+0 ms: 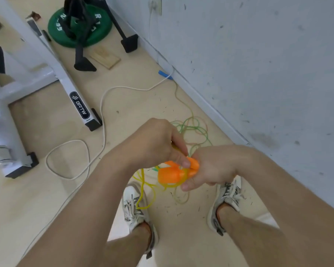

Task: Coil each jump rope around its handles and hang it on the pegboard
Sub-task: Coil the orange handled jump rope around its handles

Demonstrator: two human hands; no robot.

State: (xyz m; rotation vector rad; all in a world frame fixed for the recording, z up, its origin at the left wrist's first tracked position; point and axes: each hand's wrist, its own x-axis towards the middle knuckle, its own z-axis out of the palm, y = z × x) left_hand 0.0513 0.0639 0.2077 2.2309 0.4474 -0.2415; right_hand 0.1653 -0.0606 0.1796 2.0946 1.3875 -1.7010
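On the left of the floor (123, 83) a white rope (102, 112) runs to a blue handle (165, 74) at the wall (258, 74), untouched. In the middle, my left hand (158, 143) pinches the yellow-green rope (143, 189) just above the orange handles (170, 174), which my right hand (212, 168) grips together with a loop round them; the slack lies heaped on the floor between the shoes (133, 205) and along the wall's foot. I'd keep the handles squeezed parallel, feed the rope taut through the pinch, and lay each turn beside the last so the heap doesn't knot.
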